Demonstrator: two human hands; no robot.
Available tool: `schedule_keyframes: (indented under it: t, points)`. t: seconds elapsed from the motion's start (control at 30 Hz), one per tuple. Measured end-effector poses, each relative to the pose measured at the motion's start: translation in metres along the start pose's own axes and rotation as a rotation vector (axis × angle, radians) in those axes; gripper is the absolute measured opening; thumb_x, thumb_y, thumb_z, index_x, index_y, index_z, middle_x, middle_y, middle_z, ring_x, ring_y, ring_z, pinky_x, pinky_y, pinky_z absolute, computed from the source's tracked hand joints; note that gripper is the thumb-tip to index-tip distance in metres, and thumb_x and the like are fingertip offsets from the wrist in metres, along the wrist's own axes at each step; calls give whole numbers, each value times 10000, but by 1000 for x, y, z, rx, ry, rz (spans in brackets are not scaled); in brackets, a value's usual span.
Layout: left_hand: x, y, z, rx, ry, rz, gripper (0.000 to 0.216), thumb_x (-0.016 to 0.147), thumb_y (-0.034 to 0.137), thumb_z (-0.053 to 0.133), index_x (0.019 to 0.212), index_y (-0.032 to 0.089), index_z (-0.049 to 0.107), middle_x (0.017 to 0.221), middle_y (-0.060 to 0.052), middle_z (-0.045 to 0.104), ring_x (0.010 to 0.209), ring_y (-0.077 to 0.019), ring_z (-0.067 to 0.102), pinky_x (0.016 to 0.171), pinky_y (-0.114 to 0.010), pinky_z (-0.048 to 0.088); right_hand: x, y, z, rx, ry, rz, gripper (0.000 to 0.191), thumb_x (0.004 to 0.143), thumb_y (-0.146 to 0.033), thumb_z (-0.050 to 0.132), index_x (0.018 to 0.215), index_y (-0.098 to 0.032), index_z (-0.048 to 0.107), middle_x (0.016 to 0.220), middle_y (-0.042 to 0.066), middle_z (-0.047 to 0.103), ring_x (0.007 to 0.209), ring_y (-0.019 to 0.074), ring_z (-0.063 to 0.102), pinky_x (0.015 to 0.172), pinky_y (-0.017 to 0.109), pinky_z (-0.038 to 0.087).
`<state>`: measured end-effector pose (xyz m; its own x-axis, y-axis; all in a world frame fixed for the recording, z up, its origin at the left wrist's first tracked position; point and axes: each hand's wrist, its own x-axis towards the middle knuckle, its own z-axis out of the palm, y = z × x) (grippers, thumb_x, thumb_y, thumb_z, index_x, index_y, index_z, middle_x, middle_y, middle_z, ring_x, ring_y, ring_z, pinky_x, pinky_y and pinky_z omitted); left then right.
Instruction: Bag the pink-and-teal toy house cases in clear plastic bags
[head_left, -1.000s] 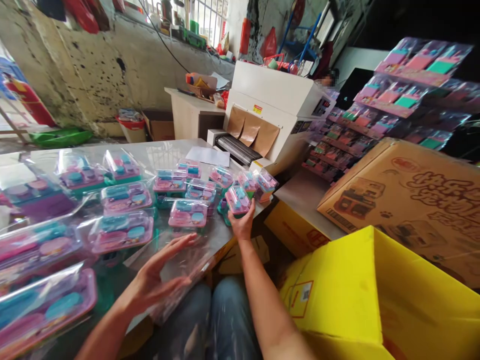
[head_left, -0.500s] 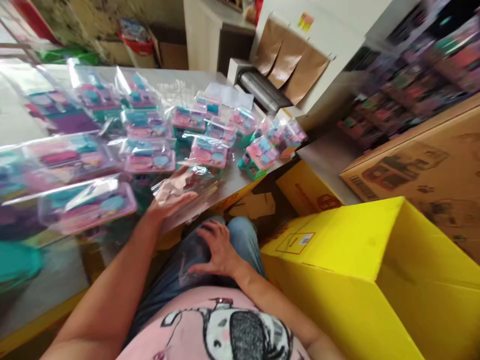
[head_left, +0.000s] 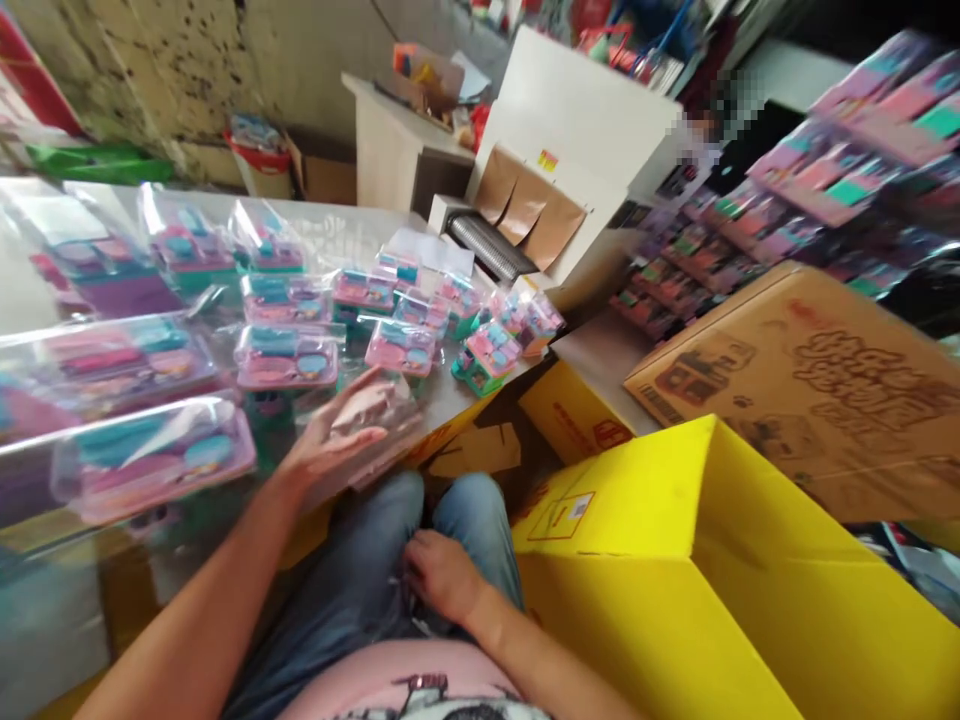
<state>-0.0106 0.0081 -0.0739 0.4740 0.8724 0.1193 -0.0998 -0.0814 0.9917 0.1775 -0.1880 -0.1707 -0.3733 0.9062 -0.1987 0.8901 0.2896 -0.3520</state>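
Note:
My left hand (head_left: 336, 432) is at the table's front edge, its fingers and thumb round a clear plastic bag (head_left: 386, 425) whose film covers part of the fingers. Low over my lap, my right hand (head_left: 446, 575) is closed, with a bit of crumpled clear plastic (head_left: 424, 615) showing beneath it. Its fingertips are mostly hidden. Close to my left hand are a pink and blue toy set in clear wrap (head_left: 286, 360) and another wrapped set (head_left: 401, 348). A larger wrapped set (head_left: 154, 460) lies left of my left forearm.
Several more wrapped sets cover the table (head_left: 330, 215). A machine with a roller conveyor (head_left: 487, 245) and brown flaps stands behind. On my right are an open yellow box (head_left: 615, 510), a brown carton (head_left: 832, 380) and stacked packs (head_left: 847, 170).
My right hand has gone from spread fingers to closed, low over my lap. My left hand still has the clear bag. The view has tilted up and shifted right.

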Motion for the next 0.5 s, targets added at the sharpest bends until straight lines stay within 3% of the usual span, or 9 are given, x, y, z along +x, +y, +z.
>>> schedule_keyframes:
  t: [0.17, 0.27, 0.33, 0.4, 0.5]
  points:
    - [-3, -11, 3, 215, -163, 139, 875, 795, 396, 747, 1540, 324, 292, 1466, -86, 523, 1381, -344, 431, 1160, -506, 302, 7, -3, 13, -341, -150, 108, 158, 865, -206, 618, 862, -124, 753, 954, 159, 684, 1017, 308, 570, 865, 458, 480]
    - [-3, -20, -3, 316, -141, 193, 883, 783, 396, 755, 1535, 361, 294, 1491, -76, 495, 1431, -347, 355, 1178, -540, 258, 7, -6, 10, -321, -174, 57, 185, 841, -268, 656, 841, -117, 764, 935, 159, 685, 1028, 316, 572, 927, 479, 464]
    - [-2, -23, -9, 365, -111, 213, 873, 770, 405, 762, 1524, 364, 325, 1507, -82, 473, 1424, -358, 365, 1166, -548, 289, 6, -5, -4, -247, -169, 37, 251, 798, -377, 712, 836, -133, 757, 912, 144, 684, 1017, 323, 579, 928, 488, 465]
    - [-1, -25, -13, 436, -104, 218, 861, 766, 414, 764, 1516, 361, 346, 1539, -83, 426, 1417, -367, 375, 1158, -549, 309, 7, 2, -30, -128, -78, 75, 332, 740, -477, 763, 878, -176, 742, 938, 109, 686, 1010, 318, 588, 934, 503, 458]
    - [2, -32, -17, 537, -101, 222, 887, 769, 441, 757, 1532, 344, 315, 1564, -90, 384, 1407, -368, 393, 1147, -539, 335, 23, 31, -82, 57, 311, 219, 379, 784, -463, 753, 1087, -251, 666, 1075, 64, 666, 1038, 273, 592, 937, 464, 457]
